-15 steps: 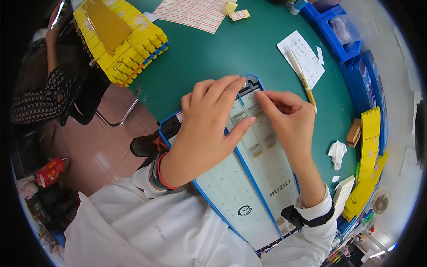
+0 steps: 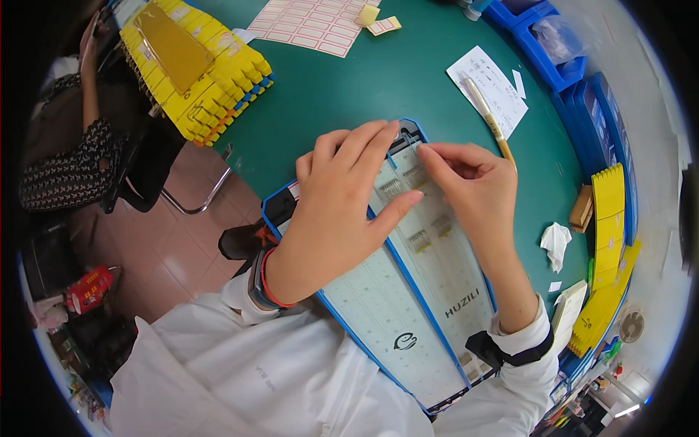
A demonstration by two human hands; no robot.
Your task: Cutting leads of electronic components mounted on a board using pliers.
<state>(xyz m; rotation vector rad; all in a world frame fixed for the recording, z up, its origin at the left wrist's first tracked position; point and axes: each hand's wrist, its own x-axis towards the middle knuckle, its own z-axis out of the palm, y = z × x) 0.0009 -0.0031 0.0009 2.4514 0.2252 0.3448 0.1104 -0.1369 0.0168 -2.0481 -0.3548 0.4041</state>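
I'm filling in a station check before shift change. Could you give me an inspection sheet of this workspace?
Surface: green table, partly hidden by the arms and case.
Job's things: blue-edged case with clear panels, lying under both hands.
Clutter: yellow stack at upper left; label sheet; pen lying on a paper; crumpled tissue.
Grip: left hand spread over the case's upper part; right hand with thumb and finger together near its top end, anything pinched too small to tell.
Cables: nothing seen.
Surroundings: seated person at left, tiled floor, blue bins at upper right, fan at lower right.
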